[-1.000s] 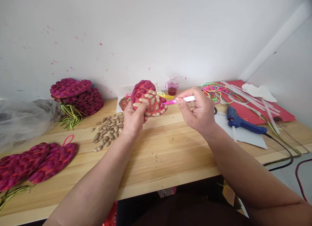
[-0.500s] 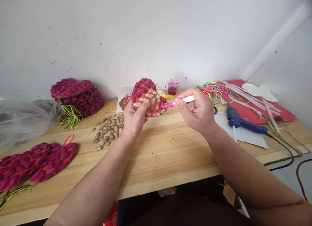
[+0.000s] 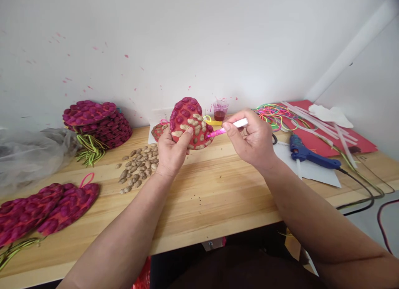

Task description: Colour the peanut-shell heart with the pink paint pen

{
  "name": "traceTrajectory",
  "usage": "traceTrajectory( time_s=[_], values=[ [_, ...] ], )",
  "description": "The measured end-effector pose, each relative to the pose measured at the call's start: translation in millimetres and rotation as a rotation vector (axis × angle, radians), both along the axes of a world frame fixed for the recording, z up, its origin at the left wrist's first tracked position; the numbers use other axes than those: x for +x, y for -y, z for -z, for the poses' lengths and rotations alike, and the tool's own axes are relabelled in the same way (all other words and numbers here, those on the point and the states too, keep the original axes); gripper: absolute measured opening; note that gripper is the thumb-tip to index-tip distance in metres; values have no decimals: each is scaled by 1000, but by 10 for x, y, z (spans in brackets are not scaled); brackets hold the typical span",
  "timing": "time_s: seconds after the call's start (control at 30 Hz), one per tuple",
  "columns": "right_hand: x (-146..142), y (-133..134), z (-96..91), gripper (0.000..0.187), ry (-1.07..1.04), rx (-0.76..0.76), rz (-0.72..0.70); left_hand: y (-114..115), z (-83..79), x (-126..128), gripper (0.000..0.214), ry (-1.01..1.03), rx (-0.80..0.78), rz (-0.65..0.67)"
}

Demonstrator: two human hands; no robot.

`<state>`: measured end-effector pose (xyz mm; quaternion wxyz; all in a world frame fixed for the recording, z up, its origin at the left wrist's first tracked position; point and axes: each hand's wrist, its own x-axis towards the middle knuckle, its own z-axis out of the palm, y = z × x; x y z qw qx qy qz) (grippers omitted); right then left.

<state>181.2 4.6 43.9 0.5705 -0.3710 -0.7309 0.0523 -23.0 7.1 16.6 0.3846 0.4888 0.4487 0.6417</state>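
Note:
My left hand [image 3: 172, 151] is closed on the lower edge of a red heart-shaped card [image 3: 189, 122] covered with peanut shells, held upright above the wooden table [image 3: 199, 197]. The upper shells are painted magenta, the lower ones are bare tan. My right hand [image 3: 253, 139] pinches a white-handled brush [image 3: 230, 127] whose pink tip touches the card's right edge. A small clear cup of red paint [image 3: 220, 111] stands behind the card by the wall.
Loose peanuts [image 3: 139, 167] lie left of my hands. A stack of painted hearts [image 3: 98, 123] stands at back left, more hearts [image 3: 46, 208] at front left. A blue glue gun [image 3: 307, 155], neon cords [image 3: 274, 114] and red paper [image 3: 324, 135] lie right.
The brush tip has shifted slightly left and up along the card's right edge. The card is raised a little. Both hands keep their grips.

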Motion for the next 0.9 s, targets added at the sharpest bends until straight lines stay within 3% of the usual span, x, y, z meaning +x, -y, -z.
traceTrajectory(
  time_s=[0.63,0.9],
  values=[
    [14,3,0,16,54,22,26,16,-8,38,31,-14,-32,-19],
    [213,-285,11,26,-187,-64,178,-96,135,-28,30,33,-109,-87]
  ],
)
